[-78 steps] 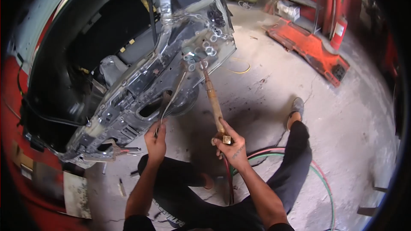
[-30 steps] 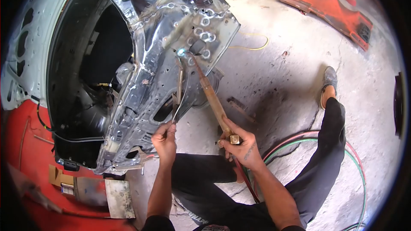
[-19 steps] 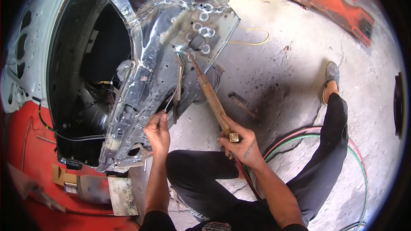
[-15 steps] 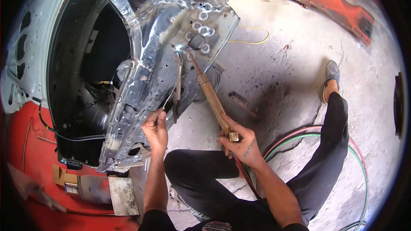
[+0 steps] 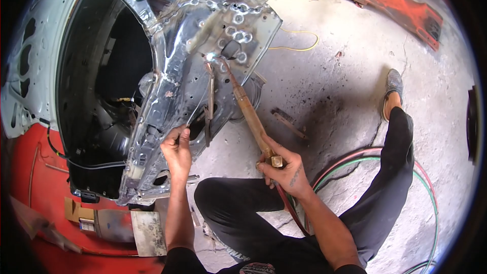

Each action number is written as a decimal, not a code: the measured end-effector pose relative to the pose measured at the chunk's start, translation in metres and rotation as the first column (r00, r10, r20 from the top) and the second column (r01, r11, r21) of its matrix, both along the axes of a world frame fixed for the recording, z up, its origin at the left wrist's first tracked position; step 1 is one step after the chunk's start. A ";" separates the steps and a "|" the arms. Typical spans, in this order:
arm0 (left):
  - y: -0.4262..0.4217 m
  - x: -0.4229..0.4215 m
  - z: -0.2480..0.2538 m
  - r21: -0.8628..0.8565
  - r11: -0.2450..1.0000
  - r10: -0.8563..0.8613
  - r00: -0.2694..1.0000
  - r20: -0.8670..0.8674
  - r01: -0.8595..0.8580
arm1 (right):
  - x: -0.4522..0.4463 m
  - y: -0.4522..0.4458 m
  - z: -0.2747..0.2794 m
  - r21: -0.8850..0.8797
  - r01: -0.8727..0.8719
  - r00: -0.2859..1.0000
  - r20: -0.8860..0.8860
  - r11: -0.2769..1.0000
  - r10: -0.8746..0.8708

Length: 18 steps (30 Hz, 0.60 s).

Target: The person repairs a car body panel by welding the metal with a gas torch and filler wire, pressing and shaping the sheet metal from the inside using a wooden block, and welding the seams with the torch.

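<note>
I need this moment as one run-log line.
left hand: pinching filler rod | right hand: holding welding torch | torch tip: beside bright glow on car body panel

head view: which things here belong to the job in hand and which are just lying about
Seem part of the job:
- torch, in the right hand
- thin rod, in the left hand
- car body, lit at the torch tip
- hoses, red and green

Seem just lying about:
- orange board
- yellow cord
- stained pale sheet
</note>
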<state>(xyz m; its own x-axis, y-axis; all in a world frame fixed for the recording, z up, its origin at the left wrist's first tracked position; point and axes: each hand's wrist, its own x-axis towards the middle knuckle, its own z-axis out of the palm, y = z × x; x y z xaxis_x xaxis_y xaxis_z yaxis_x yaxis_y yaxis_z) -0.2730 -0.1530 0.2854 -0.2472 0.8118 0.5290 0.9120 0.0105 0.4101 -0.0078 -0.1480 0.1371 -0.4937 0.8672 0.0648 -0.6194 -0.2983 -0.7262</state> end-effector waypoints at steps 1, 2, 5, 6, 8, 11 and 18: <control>0.001 0.003 0.003 -0.001 1.000 -0.001 1.000 0.004 0.001 | 0.000 0.000 0.001 0.001 0.000 1.000 0.004 1.000 0.000; 0.001 0.004 0.005 -0.008 1.000 -0.002 1.000 0.000 0.002 | 0.001 0.000 0.001 0.003 -0.001 1.000 0.007 1.000 0.001; 0.003 0.009 0.011 -0.019 1.000 -0.004 1.000 -0.016 0.003 | 0.002 0.001 0.002 0.002 -0.001 1.000 0.013 1.000 0.001; 0.004 0.011 0.012 -0.017 1.000 -0.004 1.000 -0.024 0.003 | 0.002 0.001 0.002 0.000 -0.002 1.000 0.014 1.000 0.002; 0.004 0.012 0.014 -0.018 1.000 -0.002 0.999 -0.036 0.002 | 0.003 0.001 0.002 -0.003 -0.005 1.000 0.005 1.000 0.005; 0.004 0.011 0.017 -0.031 1.000 0.004 0.999 -0.045 -0.005 | 0.003 0.001 0.001 0.000 -0.005 1.000 -0.010 1.000 0.005; 0.004 0.013 0.024 -0.075 0.996 0.038 0.998 -0.053 -0.042 | 0.001 0.000 -0.001 0.022 0.000 1.000 -0.007 1.000 0.000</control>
<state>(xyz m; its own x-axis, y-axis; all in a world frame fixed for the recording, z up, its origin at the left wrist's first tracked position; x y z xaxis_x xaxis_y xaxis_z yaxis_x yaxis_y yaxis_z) -0.2604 -0.1486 0.3090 -0.2546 0.8403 0.4786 0.9299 0.0768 0.3597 -0.0070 -0.1477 0.1357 -0.4933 0.8655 0.0876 -0.6246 -0.2823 -0.7281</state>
